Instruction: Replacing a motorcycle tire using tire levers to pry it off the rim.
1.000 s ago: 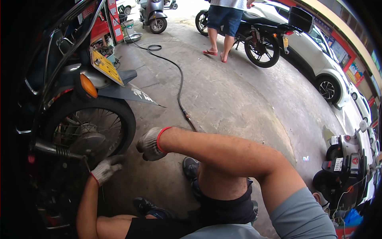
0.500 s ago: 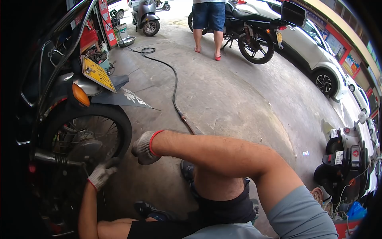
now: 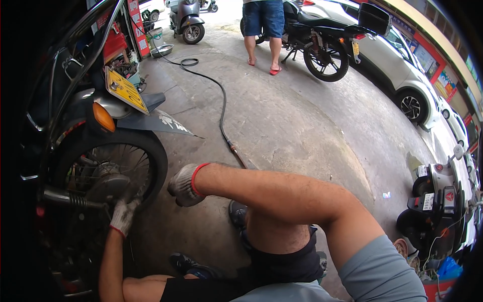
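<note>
At the lower left, my left hand (image 3: 124, 215), in a soiled white knit glove with a red cuff, reaches up to the lower part of a motorcycle's spoked wheel (image 3: 160, 163). Its dark fingertips blur against the area below the hub cover (image 3: 108, 189), so their grip is unclear. Just right of the tire, my right hand (image 3: 186, 185), gloved the same way, is held with curled fingers. Whatever it may hold is hidden. Above the wheel sit the mudguard (image 3: 151, 123), an orange turn signal (image 3: 104, 117) and a yellow plate (image 3: 126, 90). A silver exhaust pipe (image 3: 63, 196) runs beside my left hand.
A black hose (image 3: 223, 108) with a metal end piece snakes over the concrete floor. Behind stand a person in denim shorts (image 3: 263, 22), a black motorcycle (image 3: 322, 45) and a white car (image 3: 387, 68). Parked scooters (image 3: 432, 201) line the right side.
My left hand's fingers have swung from pointing rightward to pointing up at the wheel, near the hub cover. My right hand has hardly moved.
</note>
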Action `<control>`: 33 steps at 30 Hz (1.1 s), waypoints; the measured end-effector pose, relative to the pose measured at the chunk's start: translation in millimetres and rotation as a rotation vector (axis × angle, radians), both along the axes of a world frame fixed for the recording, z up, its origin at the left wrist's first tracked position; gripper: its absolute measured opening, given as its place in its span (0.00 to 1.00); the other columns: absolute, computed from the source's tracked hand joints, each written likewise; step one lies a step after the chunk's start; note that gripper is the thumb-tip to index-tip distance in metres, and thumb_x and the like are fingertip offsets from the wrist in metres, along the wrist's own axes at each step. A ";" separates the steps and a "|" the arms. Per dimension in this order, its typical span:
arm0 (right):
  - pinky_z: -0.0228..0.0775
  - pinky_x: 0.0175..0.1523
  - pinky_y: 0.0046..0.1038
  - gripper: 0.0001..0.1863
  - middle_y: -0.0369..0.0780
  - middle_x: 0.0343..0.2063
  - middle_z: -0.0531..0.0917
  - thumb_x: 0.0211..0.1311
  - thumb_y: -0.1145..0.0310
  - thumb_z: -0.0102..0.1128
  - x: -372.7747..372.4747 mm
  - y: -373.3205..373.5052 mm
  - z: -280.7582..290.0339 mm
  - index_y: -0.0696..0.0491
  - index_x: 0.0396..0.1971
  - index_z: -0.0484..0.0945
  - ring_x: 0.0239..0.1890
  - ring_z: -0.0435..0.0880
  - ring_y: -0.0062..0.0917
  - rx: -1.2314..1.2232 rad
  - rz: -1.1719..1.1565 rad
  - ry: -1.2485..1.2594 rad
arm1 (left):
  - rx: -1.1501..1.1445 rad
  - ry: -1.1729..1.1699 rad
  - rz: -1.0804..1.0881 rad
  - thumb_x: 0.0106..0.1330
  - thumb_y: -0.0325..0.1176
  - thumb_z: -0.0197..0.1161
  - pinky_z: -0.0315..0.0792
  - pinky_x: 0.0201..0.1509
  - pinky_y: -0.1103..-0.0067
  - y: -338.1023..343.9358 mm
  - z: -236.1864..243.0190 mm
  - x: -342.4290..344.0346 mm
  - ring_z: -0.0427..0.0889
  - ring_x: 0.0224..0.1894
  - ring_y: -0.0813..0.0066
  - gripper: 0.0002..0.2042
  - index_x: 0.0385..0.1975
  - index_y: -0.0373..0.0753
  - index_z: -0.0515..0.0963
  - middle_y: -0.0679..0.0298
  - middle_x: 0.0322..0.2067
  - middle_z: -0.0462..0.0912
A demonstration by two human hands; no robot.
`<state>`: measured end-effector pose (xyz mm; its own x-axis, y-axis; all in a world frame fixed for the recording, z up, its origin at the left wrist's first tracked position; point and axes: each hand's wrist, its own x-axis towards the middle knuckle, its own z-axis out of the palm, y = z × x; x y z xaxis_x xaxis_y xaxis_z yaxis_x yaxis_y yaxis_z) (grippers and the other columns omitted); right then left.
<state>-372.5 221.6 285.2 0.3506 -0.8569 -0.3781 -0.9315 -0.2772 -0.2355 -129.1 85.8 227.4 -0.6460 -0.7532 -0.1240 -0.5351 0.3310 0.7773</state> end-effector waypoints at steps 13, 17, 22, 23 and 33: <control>0.72 0.49 0.38 0.19 0.47 0.42 0.83 0.55 0.61 0.50 -10.4 3.3 -6.9 0.56 0.41 0.81 0.46 0.81 0.41 0.007 -0.161 -0.047 | -0.068 0.063 0.132 0.63 0.36 0.53 0.64 0.59 0.70 -10.6 -21.6 2.0 0.72 0.53 0.58 0.17 0.50 0.36 0.74 0.54 0.48 0.77; 0.70 0.52 0.38 0.20 0.47 0.44 0.81 0.59 0.58 0.53 -6.3 -2.3 -7.6 0.54 0.47 0.77 0.49 0.79 0.41 0.061 -0.130 0.011 | 0.034 0.058 0.111 0.60 0.32 0.57 0.66 0.55 0.76 -2.9 -0.5 4.6 0.75 0.51 0.65 0.20 0.54 0.35 0.72 0.53 0.48 0.77; 0.68 0.56 0.36 0.23 0.45 0.50 0.79 0.59 0.57 0.53 -13.8 -5.2 -10.9 0.52 0.53 0.74 0.53 0.77 0.39 0.120 -0.211 0.040 | 0.019 -0.062 -0.011 0.59 0.38 0.60 0.68 0.52 0.72 -5.7 -2.8 4.3 0.77 0.49 0.59 0.22 0.52 0.33 0.73 0.49 0.45 0.79; 0.67 0.57 0.35 0.24 0.45 0.51 0.78 0.59 0.57 0.53 -18.2 -5.2 -11.4 0.51 0.54 0.74 0.54 0.76 0.38 0.151 -0.261 0.058 | 0.020 -0.054 -0.011 0.59 0.38 0.60 0.68 0.52 0.72 -4.5 -1.7 2.4 0.77 0.49 0.59 0.22 0.52 0.33 0.73 0.49 0.45 0.79; 0.70 0.52 0.35 0.23 0.45 0.44 0.82 0.56 0.59 0.53 -57.7 17.5 -17.1 0.52 0.50 0.76 0.48 0.81 0.35 0.278 -0.490 0.036 | -0.108 -0.202 -0.170 0.60 0.37 0.55 0.65 0.59 0.71 5.8 14.6 -10.3 0.72 0.57 0.56 0.27 0.61 0.38 0.65 0.49 0.55 0.73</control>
<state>-430.2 239.2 268.1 -0.0805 -0.7829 -0.6170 -0.9444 0.2579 -0.2041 -139.3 91.6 241.9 -0.7348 -0.6518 -0.1877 -0.6051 0.5048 0.6157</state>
